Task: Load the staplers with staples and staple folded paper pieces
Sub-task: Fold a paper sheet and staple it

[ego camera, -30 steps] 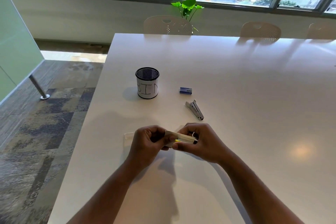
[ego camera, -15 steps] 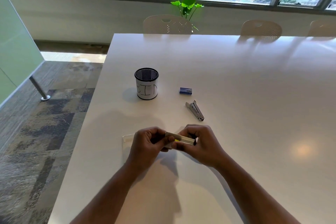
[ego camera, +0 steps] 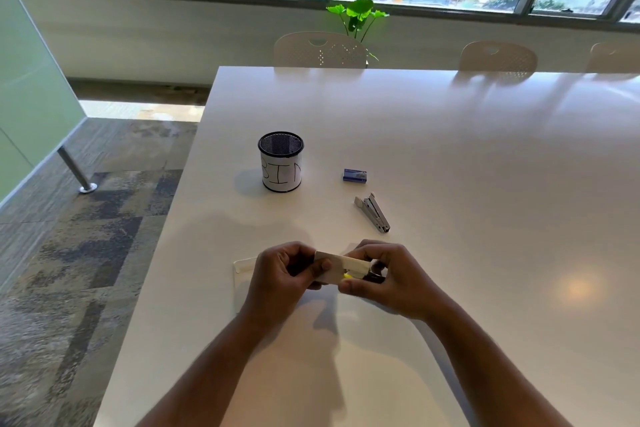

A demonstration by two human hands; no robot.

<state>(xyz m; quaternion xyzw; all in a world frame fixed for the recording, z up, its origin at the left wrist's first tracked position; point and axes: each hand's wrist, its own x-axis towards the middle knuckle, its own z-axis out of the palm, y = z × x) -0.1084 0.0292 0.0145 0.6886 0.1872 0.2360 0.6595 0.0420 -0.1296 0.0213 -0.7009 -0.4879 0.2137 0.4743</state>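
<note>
white folded paper: held just above the desk's near edge, between both hands, one end inside a stapler.
stapler in hand: mostly hidden; a yellow-green part and a dark metal nose show under the paper's right end.
left hand: fingers curled, thumb pinching the paper's left end to keep it flat.
right hand: wrapped around the stapler, thumb below, fingers on top, ready to squeeze.
step in hand: likely stapling the fold. to do it well, keep the layers aligned, seat the edge fully in the stapler's mouth, squeeze firmly once, and keep the left thumb clear of the nose.
second stapler: silver, lying on the desk beyond the hands, untouched.
staple box: small, blue, further back, near that stapler.
paper sheet: white, flat on the desk, partly under the left hand.
bin: black mesh cup with a white label reading "bin", back left.
desk: white, glossy.
</note>
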